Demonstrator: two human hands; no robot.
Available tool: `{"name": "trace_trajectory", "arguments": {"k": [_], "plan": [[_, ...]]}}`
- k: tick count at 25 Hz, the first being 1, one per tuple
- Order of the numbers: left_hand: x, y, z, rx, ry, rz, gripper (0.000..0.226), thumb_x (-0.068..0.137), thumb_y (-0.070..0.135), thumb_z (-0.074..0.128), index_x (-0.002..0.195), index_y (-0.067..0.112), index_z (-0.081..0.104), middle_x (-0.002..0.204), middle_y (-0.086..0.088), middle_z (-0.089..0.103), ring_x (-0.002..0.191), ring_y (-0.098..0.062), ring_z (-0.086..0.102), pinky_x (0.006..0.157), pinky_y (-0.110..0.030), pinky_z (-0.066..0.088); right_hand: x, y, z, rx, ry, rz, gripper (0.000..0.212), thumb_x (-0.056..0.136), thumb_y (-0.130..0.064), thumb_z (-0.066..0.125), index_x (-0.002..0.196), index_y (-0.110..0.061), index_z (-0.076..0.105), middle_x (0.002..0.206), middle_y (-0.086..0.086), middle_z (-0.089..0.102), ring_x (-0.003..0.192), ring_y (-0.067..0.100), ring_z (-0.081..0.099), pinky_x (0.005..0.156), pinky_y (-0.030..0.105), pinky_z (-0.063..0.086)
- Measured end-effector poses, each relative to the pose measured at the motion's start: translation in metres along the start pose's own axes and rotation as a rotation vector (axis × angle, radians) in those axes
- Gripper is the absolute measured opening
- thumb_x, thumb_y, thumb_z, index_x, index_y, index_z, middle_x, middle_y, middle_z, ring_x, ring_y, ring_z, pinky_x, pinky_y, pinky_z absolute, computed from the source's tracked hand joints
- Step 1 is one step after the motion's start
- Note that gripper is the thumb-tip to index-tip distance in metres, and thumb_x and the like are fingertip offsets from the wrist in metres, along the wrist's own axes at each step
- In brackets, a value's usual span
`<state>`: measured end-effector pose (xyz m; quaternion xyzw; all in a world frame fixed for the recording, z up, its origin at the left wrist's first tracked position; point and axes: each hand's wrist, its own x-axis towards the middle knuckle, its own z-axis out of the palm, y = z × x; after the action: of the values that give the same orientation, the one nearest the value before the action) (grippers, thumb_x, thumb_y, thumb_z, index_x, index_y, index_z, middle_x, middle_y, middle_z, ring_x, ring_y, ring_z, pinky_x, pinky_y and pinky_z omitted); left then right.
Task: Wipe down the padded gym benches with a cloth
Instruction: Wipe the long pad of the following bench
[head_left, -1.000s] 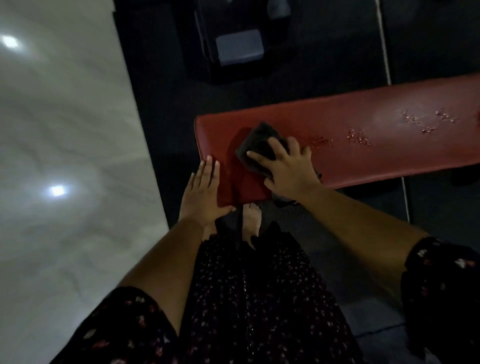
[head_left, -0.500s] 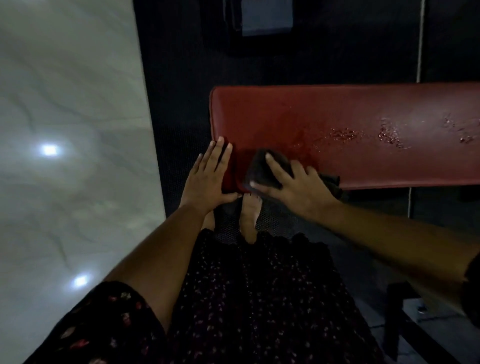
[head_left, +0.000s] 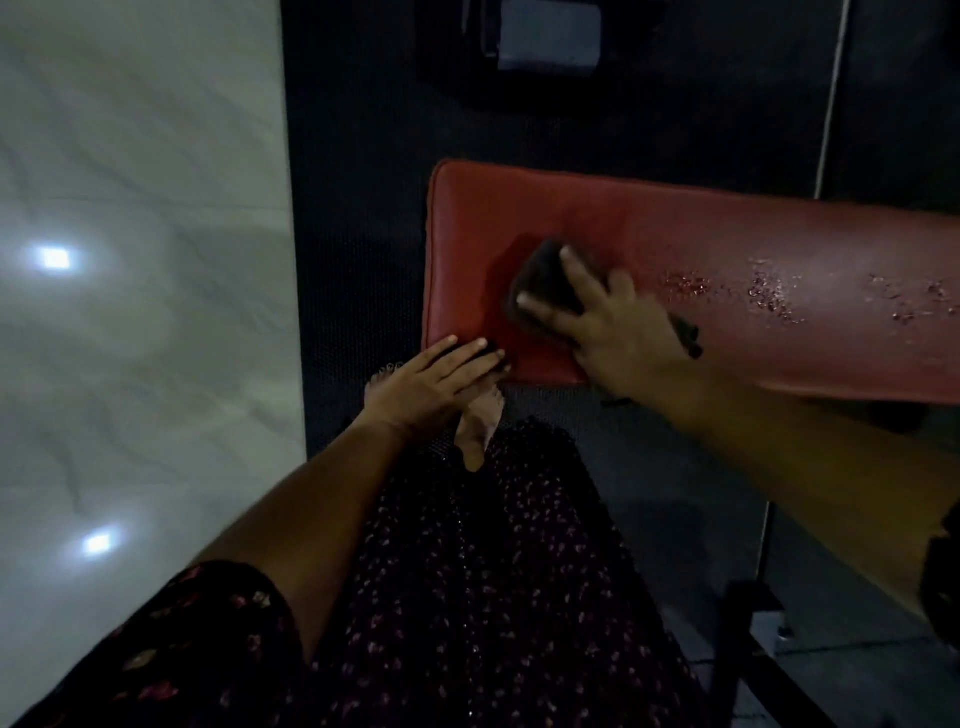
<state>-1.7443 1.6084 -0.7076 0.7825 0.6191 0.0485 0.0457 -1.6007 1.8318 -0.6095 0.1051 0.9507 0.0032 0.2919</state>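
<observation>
A red padded gym bench (head_left: 649, 223) runs from the middle of the view to the right edge. Patches of wet droplets (head_left: 769, 291) glisten on its right half. My right hand (head_left: 608, 322) lies flat on a dark cloth (head_left: 543, 280), pressing it onto the pad near the bench's left end. A tail of the cloth sticks out behind my wrist. My left hand (head_left: 431, 384) rests with straight fingers on the near left corner of the pad and holds nothing.
Black rubber matting (head_left: 358, 208) surrounds the bench, with glossy pale tile (head_left: 140, 312) to the left. A dark machine base (head_left: 545, 41) stands beyond the bench. My bare feet (head_left: 478, 421) are below the bench edge, and a black frame part (head_left: 753, 623) is at lower right.
My right hand has pushed the cloth from the near edge of the pad up toward its middle. My left hand has slid down to the near corner.
</observation>
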Motion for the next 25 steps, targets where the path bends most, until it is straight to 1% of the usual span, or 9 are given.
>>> {"name": "trace_trajectory", "arguments": {"k": [3,6,8,10,14,18,20,22,25], "plan": [[-0.019,0.0,0.001,-0.115,0.0,-0.189,0.059,0.093,0.024,0.036,0.15,0.012,0.027,0.156,-0.015,0.03,0.142,-0.028,0.028,0.118,-0.04,0.019,-0.021,-0.018,0.014,-0.147,-0.062,-0.293,0.096,0.09,-0.027,0.061,0.149,-0.048,-0.011,0.158,0.019,-0.011,0.11,0.039,0.041,0.069,0.043,0.049],[-0.021,0.006,-0.009,-0.308,-0.082,-0.514,0.07,0.094,0.04,0.037,0.152,0.004,0.02,0.158,-0.019,0.027,0.145,-0.029,0.023,0.119,-0.043,0.026,0.01,0.009,-0.004,-0.303,-0.068,-0.537,0.096,0.092,-0.028,0.06,0.147,-0.05,-0.015,0.159,0.017,-0.014,0.117,0.039,0.038,0.077,0.044,0.049],[-0.012,0.007,-0.013,-0.543,-0.231,-0.799,0.088,0.091,0.059,0.035,0.156,0.01,0.002,0.163,-0.013,0.012,0.15,-0.026,0.015,0.121,-0.043,0.022,0.051,0.03,-0.026,-0.32,0.039,-0.43,0.084,0.092,-0.029,0.058,0.148,-0.052,0.0,0.161,0.016,0.001,0.112,0.04,0.043,0.074,0.044,0.048],[-0.006,0.008,-0.006,-0.683,-0.334,-0.924,0.106,0.081,0.078,0.033,0.153,0.023,-0.022,0.164,-0.007,0.011,0.146,-0.026,0.027,0.115,-0.05,0.033,0.09,0.045,-0.051,-0.195,0.074,-0.176,0.069,0.097,-0.028,0.048,0.148,-0.054,0.01,0.162,0.014,0.006,0.115,0.044,0.042,0.079,0.049,0.047],[-0.009,0.01,0.007,-0.82,-0.322,-0.975,0.109,0.071,0.093,0.032,0.137,0.045,-0.04,0.154,-0.003,0.038,0.121,-0.029,0.057,0.092,-0.053,0.051,0.109,0.023,-0.066,0.062,0.028,0.08,0.075,0.093,-0.027,0.053,0.148,-0.055,0.01,0.162,0.011,0.005,0.122,0.046,0.036,0.086,0.051,0.046],[-0.016,0.002,0.018,-0.879,-0.374,-0.99,0.105,0.078,0.08,0.048,0.137,0.056,-0.035,0.139,-0.01,0.055,0.107,-0.037,0.062,0.089,-0.057,0.05,0.034,-0.036,-0.029,-0.097,-0.081,-0.238,0.087,0.09,-0.027,0.058,0.148,-0.052,-0.001,0.161,0.016,-0.004,0.111,0.038,0.041,0.074,0.043,0.049],[-0.02,-0.007,0.015,-0.86,-0.405,-0.939,0.102,0.079,0.077,0.046,0.135,0.057,-0.036,0.139,-0.011,0.055,0.106,-0.035,0.063,0.088,-0.055,0.051,0.003,-0.056,-0.013,-0.185,-0.099,-0.42,0.079,0.092,-0.026,0.056,0.151,-0.049,0.008,0.161,0.017,0.003,0.105,0.037,0.044,0.068,0.041,0.046],[-0.022,-0.016,0.007,-0.792,-0.454,-0.828,0.101,0.089,0.062,0.051,0.139,0.048,-0.035,0.138,-0.012,0.055,0.104,-0.033,0.063,0.085,-0.05,0.052,0.002,-0.063,-0.011,-0.293,-0.089,-0.552,0.07,0.095,-0.027,0.054,0.152,-0.043,0.017,0.161,0.016,0.009,0.108,0.039,0.045,0.066,0.042,0.044],[-0.023,-0.029,-0.003,-0.72,-0.501,-0.756,0.109,0.09,0.048,0.065,0.149,0.036,-0.026,0.144,-0.009,0.049,0.105,-0.032,0.061,0.084,-0.045,0.052,0.036,-0.057,-0.031,-0.405,-0.1,-0.69,0.068,0.099,-0.029,0.044,0.151,-0.047,0.004,0.162,0.013,-0.003,0.115,0.04,0.04,0.073,0.043,0.044]]}}
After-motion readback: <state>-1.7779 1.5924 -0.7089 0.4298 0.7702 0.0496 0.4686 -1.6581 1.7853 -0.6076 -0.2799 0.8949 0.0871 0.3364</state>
